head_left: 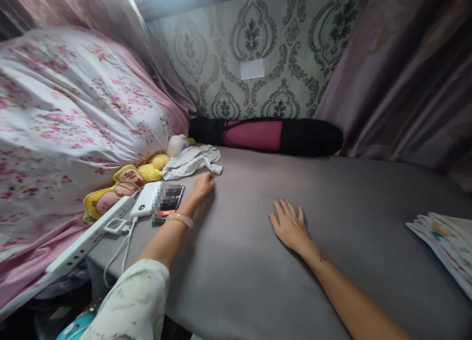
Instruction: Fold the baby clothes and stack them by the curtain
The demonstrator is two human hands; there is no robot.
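Note:
My left hand point(204, 185) is closed with its fingers curled down, resting by the near edge of a crumpled white cloth point(190, 161). Whether any of the cloth is inside those fingers is hidden from me. A pale bangle point(180, 220) circles that wrist. My right hand point(290, 223) lies flat on the grey sheet point(239, 261), palm down, fingers spread and holding nothing. Left of my left forearm are a phone point(176, 196) with a lit screen and a white power bank point(146, 198) with a cable plugged in.
A white power strip point(92, 236) with a charger point(117, 226) runs along the left edge. Plush toys point(149, 170) lie beside a floral cover point(84, 99). A black and pink long bag point(254, 135) lies against the wall. Folded cloth point(442, 241) sits at right.

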